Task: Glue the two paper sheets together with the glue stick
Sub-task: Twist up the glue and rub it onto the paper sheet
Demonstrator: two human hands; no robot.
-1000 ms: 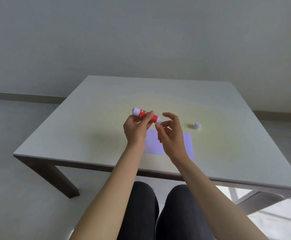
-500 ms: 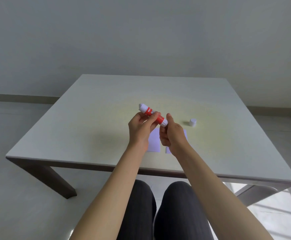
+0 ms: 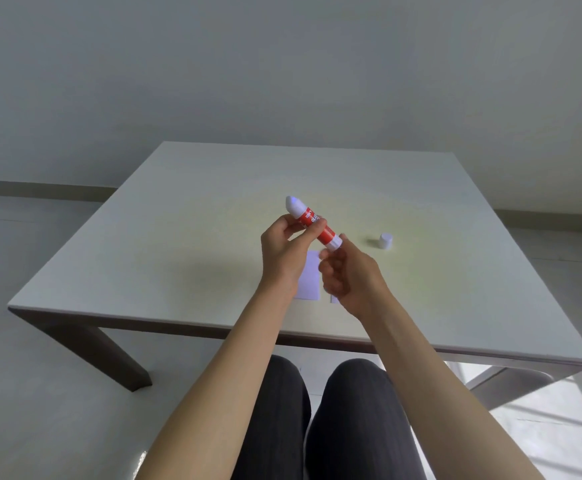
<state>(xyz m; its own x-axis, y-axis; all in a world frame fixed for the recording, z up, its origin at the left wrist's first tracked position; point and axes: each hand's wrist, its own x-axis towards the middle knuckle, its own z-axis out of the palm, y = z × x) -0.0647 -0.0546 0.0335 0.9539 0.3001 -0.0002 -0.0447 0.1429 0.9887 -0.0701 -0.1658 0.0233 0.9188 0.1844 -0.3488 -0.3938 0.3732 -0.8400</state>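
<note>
the person is holding the glue stick [image 3: 313, 224] in the air above the table [image 3: 185, 216], tilted, with the exposed white glue tip pointing up and away and the base pointing down toward the right hand. this attitude is keeping the tip clear of every surface and, as a judgement, is presenting the base for twisting to extend the glue.

the left hand [image 3: 284, 252] is gripping the red barrel of the glue stick at mid-length; its thumb and fingers [image 3: 317, 226] are curled closed and pinching the barrel. the right hand [image 3: 346, 277] is sitting at the base end of the glue stick, its thumb and fingertips pinching the white base, the remaining fingers curled in toward the palm.

the white cap [image 3: 385, 241] is standing upright on the table, to the right of the glue stick and well apart from it, so it is not obstructing the work.

the two paper sheets [image 3: 309, 280] are lying flat on the table directly below the glue stick, largely hidden by both hands. no glue is being applied yet.
</note>
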